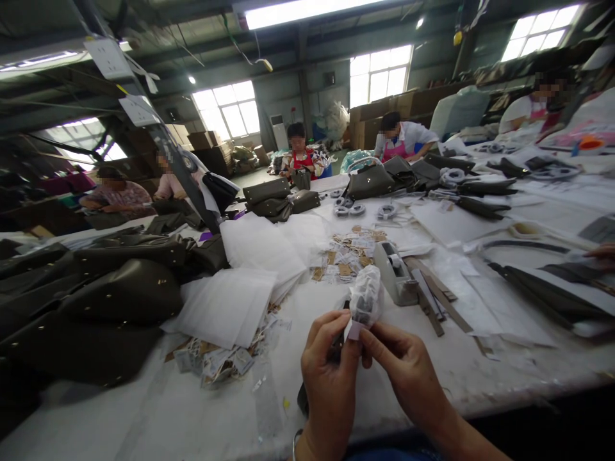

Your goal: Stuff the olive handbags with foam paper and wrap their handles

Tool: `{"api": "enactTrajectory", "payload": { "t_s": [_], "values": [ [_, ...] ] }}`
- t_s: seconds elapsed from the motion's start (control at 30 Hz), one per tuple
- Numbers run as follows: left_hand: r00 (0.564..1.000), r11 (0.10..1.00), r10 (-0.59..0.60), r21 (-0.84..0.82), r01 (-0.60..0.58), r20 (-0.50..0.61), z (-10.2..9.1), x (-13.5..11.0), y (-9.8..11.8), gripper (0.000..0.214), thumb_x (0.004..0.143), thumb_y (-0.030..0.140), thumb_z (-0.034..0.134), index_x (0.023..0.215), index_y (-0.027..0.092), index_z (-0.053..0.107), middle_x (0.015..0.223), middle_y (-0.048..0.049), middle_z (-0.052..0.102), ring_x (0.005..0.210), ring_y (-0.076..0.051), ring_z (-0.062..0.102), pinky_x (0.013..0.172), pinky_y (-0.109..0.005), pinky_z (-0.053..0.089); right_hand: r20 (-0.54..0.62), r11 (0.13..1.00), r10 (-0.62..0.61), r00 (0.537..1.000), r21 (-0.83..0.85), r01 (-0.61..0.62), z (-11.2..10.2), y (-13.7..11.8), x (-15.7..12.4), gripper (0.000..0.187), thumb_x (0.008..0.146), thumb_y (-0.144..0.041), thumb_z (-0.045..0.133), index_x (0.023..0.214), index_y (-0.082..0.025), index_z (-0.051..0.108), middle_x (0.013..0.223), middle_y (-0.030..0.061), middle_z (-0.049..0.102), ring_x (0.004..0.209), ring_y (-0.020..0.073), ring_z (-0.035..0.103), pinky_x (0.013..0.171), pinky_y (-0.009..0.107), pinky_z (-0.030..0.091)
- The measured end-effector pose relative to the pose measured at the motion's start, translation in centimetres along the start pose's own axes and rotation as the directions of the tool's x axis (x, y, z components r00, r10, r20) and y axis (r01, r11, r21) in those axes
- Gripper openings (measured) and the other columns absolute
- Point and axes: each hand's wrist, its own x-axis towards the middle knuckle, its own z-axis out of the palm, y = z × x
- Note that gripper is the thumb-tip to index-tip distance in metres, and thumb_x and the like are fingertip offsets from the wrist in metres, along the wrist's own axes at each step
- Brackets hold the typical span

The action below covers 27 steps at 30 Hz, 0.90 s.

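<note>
Both hands meet in front of me over the table's near edge. My left hand [329, 378] is closed on a dark strap-like piece whose upper end is bundled in thin white wrapping [366, 293]. The strap is mostly hidden by my fingers; a dark end shows below the hand. A small pale tab [354, 330], paper or tape, stands at the base of the bundle. My right hand [408, 368] pinches beside this tab with thumb and fingers. Just beyond the hands sits a grey tape dispenser [394, 274].
Dark bags [115, 301] are heaped on the left. White foam sheets [230, 304] lie over tags with strings [221, 362]; more tags [346, 253] lie beyond. Brown strips [432, 298] lie right of the dispenser. Another person's hand [603, 256] is at far right. Several people work across the table.
</note>
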Motion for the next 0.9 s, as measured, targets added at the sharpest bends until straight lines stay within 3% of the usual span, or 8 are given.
{"api": "enactTrajectory", "payload": {
  "t_s": [0.13, 0.3, 0.47, 0.6, 0.7, 0.9],
  "values": [
    [0.996, 0.993, 0.085, 0.080, -0.085, 0.009, -0.4, 0.1, 0.7, 0.018, 0.094, 0.022, 0.057, 0.105, 0.022, 0.072, 0.108, -0.0076, 0.070, 0.103, -0.020, 0.066, 0.090, -0.031, 0.055, 0.002, 0.999, 0.029, 1.000, 0.013, -0.030, 0.2, 0.3, 0.3, 0.038, 0.086, -0.050, 0.069, 0.104, -0.017, 0.074, 0.074, 0.0023, 0.065, 0.060, 0.0148, 0.055, 0.056, 0.026, 0.047],
    [0.971, 0.949, 0.144, 0.250, -0.190, 0.190, -1.7, 1.5, 2.4, 0.020, 0.092, 0.021, 0.055, 0.105, 0.022, 0.069, 0.105, -0.0073, 0.071, 0.100, -0.021, 0.067, 0.089, -0.032, 0.055, -0.021, 0.995, 0.091, 0.996, 0.040, -0.090, 0.7, 0.9, 0.4, 0.043, 0.084, -0.055, 0.069, 0.101, -0.015, 0.071, 0.077, 0.0028, 0.065, 0.061, 0.0137, 0.052, 0.055, 0.024, 0.045],
    [0.957, 0.836, 0.209, 0.471, -0.282, 0.203, -2.4, 2.6, 2.9, 0.014, 0.091, 0.018, 0.059, 0.097, 0.023, 0.071, 0.096, -0.0039, 0.075, 0.087, -0.019, 0.072, 0.081, -0.029, 0.057, -0.048, 0.997, 0.058, 0.997, 0.057, -0.055, 1.3, 0.7, 0.5, 0.038, 0.082, -0.053, 0.071, 0.089, -0.017, 0.070, 0.076, 0.0017, 0.064, 0.064, 0.0133, 0.052, 0.056, 0.023, 0.044],
    [0.896, 0.683, 0.407, 0.594, -0.426, 0.174, -2.5, 1.9, 2.2, 0.026, 0.092, 0.016, 0.059, 0.115, 0.022, 0.070, 0.108, -0.0074, 0.075, 0.094, -0.023, 0.073, 0.084, -0.032, 0.058, -0.009, 0.988, 0.098, 0.995, 0.118, -0.096, 1.8, 0.3, 0.8, 0.038, 0.077, -0.053, 0.076, 0.077, -0.016, 0.069, 0.067, 0.0007, 0.061, 0.063, 0.0151, 0.054, 0.058, 0.025, 0.046],
    [0.850, 0.584, 0.493, 0.652, -0.483, 0.187, -2.1, 1.2, 1.9, 0.043, 0.092, 0.010, 0.057, 0.133, 0.022, 0.061, 0.118, -0.0097, 0.072, 0.102, -0.025, 0.071, 0.089, -0.035, 0.058, 0.017, 0.978, 0.129, 0.991, 0.162, -0.130, 1.9, 0.0, 1.1, 0.040, 0.074, -0.054, 0.078, 0.066, -0.016, 0.067, 0.062, 0.0009, 0.060, 0.062, 0.0162, 0.055, 0.059, 0.026, 0.047],
    [0.892, 0.522, 0.389, 0.743, -0.419, 0.230, -0.6, 0.1, 1.4, 0.064, 0.095, 0.010, 0.048, 0.154, 0.020, 0.028, 0.145, -0.0169, 0.051, 0.124, -0.034, 0.058, 0.099, -0.046, 0.054, 0.051, 0.988, 0.028, 0.998, 0.150, -0.036, 1.7, 0.3, 0.9, 0.044, 0.086, -0.057, 0.063, 0.074, -0.016, 0.071, 0.072, 0.0047, 0.064, 0.074, 0.0207, 0.058, 0.068, 0.030, 0.050]
  ]
}}
